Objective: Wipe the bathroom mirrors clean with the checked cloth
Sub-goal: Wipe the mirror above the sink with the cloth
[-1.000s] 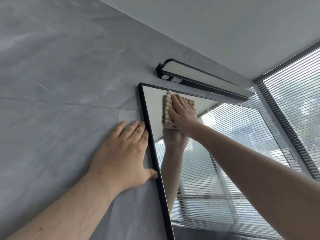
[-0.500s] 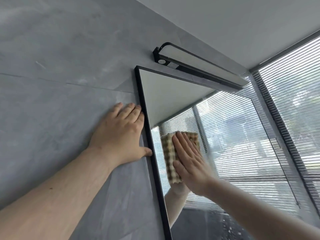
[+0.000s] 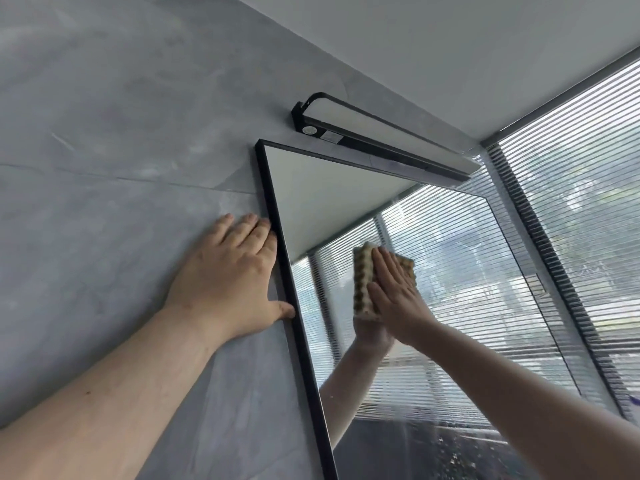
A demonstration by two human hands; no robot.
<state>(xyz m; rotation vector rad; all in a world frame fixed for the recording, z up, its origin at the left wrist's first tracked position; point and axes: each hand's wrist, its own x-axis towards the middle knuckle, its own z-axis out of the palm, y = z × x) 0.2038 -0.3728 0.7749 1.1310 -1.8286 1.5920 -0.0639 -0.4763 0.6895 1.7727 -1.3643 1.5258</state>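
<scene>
Head view: the right hand (image 3: 394,292), fingers straight and together, presses the cloth (image 3: 363,282) flat on the mirror (image 3: 450,271), near centre. At nine o'clock from it the left hand (image 3: 228,271) lies flat, fingers straight, on the wall (image 3: 104,168), thumb touching the black frame (image 3: 294,323). A lamp (image 3: 381,136) sits at twelve o'clock above the mirror. Specks at six o'clock, perhaps droplets.
</scene>
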